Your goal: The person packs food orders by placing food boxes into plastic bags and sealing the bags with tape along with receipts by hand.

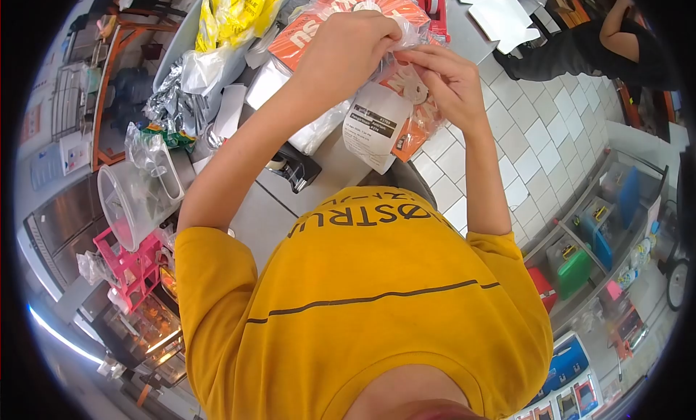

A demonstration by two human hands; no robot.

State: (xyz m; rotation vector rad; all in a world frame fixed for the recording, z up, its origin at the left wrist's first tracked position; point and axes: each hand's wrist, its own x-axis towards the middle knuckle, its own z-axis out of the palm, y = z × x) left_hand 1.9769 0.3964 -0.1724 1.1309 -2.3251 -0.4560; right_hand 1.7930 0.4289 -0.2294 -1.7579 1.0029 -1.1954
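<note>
My left hand point(351, 50) is closed, its fingertips pinching the gathered top of a clear plastic bag point(412, 33). Close beside it, my right hand point(451, 83) also grips the bag's plastic between thumb and fingers. Inside the bag, an orange printed box point(415, 134) shows below the right hand. A white printed receipt point(373, 126) is at the bag's front, towards my body. Behind my left hand lies a larger orange package point(312, 39) with white lettering. The exact fold or knot between my fingertips is hidden.
A grey bin point(243, 65) with yellow plastic bags point(235, 18) stands at the left. A black tape dispenser point(296, 168) sits on the counter near my left forearm. White flattened cartons point(500, 18) lie at the right, beside another person's dark-clothed leg point(558, 54).
</note>
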